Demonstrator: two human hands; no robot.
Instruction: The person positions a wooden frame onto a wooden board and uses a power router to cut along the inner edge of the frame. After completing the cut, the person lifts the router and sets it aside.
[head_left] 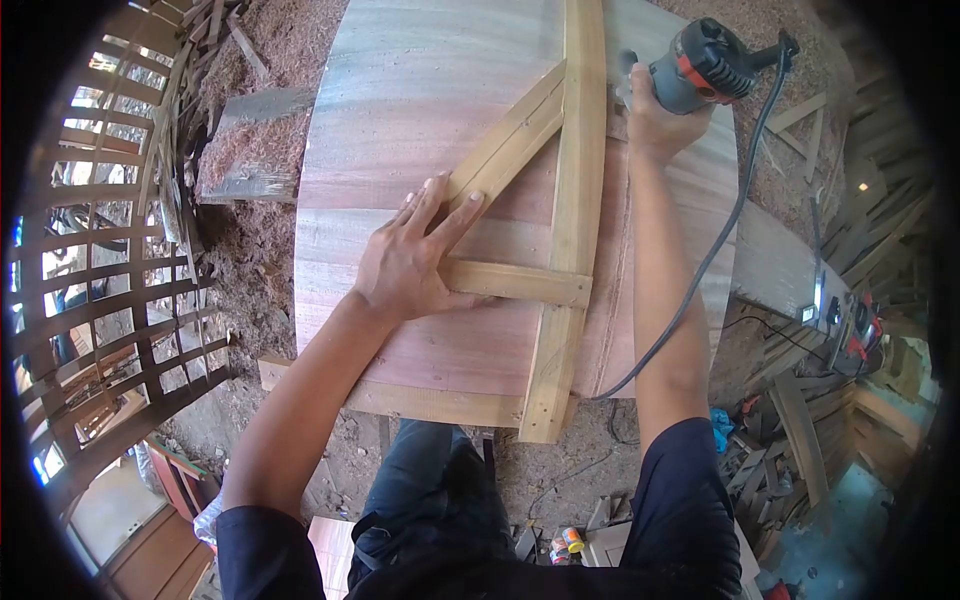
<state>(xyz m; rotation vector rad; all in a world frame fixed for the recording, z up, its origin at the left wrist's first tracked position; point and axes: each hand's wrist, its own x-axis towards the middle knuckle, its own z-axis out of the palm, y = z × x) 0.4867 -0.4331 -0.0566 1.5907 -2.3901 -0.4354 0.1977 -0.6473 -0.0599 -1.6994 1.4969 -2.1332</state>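
Note:
A large pinkish wooden panel (400,130) lies in front of me, its side edges curved in this view. On it rests a wooden straightedge guide (580,180) with a diagonal brace and a short crosspiece. My left hand (408,262) grips the guide's left corner, fingers spread over the brace and thumb along the crosspiece. My right hand (665,125) is wrapped around a corded trim router (708,68), dark with a red band, at the guide's far right side. The router's base and bit are mostly hidden. A thin groove line (625,250) runs along the panel, right of the guide.
The router's black cord (715,255) loops down over the panel beside my right arm. A slatted lattice (120,240) stands at left. Sawdust (265,130) and wood scraps cover the ground. Offcuts (790,440) are piled at right. Small cans (567,543) sit near my legs.

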